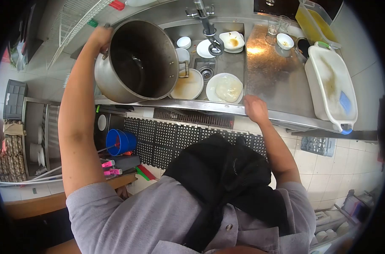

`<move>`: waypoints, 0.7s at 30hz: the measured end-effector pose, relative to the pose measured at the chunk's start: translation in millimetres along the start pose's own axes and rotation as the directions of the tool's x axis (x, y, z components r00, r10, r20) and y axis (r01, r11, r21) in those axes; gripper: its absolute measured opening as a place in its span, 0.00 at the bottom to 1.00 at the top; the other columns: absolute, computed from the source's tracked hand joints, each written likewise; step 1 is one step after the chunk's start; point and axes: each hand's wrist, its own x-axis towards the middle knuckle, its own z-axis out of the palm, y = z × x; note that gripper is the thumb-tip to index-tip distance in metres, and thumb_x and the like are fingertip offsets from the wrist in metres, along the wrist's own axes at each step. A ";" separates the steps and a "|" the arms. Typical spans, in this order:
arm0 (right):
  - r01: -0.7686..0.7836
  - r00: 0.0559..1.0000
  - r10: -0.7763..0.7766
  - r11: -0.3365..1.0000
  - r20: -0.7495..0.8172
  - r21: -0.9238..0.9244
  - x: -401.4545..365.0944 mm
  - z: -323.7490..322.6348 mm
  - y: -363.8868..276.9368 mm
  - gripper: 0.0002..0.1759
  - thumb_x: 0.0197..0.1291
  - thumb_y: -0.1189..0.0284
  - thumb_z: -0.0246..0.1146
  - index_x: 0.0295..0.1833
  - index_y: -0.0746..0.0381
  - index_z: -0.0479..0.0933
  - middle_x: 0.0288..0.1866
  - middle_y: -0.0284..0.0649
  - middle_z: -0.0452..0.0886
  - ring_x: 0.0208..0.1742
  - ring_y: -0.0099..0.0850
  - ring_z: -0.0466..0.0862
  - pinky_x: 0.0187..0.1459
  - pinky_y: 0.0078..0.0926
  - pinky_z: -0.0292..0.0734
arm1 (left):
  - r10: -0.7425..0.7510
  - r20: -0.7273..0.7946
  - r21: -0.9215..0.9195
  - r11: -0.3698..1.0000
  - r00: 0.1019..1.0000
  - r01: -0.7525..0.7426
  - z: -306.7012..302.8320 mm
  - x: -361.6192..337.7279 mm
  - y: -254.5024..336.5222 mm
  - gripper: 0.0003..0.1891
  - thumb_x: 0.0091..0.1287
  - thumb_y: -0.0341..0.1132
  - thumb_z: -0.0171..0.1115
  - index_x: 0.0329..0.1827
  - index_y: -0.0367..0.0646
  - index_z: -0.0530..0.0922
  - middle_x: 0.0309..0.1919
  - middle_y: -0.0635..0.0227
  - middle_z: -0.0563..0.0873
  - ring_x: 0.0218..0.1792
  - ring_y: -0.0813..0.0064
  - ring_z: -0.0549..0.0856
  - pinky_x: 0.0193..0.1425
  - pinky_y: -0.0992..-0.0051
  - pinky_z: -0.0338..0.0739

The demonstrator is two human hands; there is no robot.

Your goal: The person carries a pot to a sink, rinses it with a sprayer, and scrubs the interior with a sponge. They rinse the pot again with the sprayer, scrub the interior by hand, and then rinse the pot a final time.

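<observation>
My left hand [101,38] grips a side handle of a big metal stockpot [137,63], which is tilted so that its dark, wet inside faces me. The pot is over the left end of the sink [239,59], above the front rim. My right hand [256,109] is closed on the sink's front edge, fingers curled. Just left of it lies a white plate [211,91] with a pale, translucent mass on it. Beside the pot, a stained round plate [190,84] is partly hidden by the pot's other handle.
More white bowls and a stack of stained dishes [232,40] lie around the drain [206,73], under a spray faucet [209,29]. On the right counter stand glasses [273,27], a small bowl [285,41] and a white tub [324,84]. A blue bucket [120,142] is on the floor.
</observation>
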 end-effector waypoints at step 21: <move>-0.413 0.817 0.335 -0.226 0.469 0.882 14.3 -14.8 -132.7 0.28 0.73 0.52 0.55 0.67 0.60 0.63 0.51 0.46 0.80 0.51 0.36 0.82 0.49 0.46 0.81 | 0.183 -0.195 -0.978 0.036 0.964 -0.205 -45.0 -224.1 4.9 0.22 0.77 0.40 0.54 0.61 0.27 0.74 0.27 0.77 0.73 0.15 0.94 0.61 0.19 0.86 0.51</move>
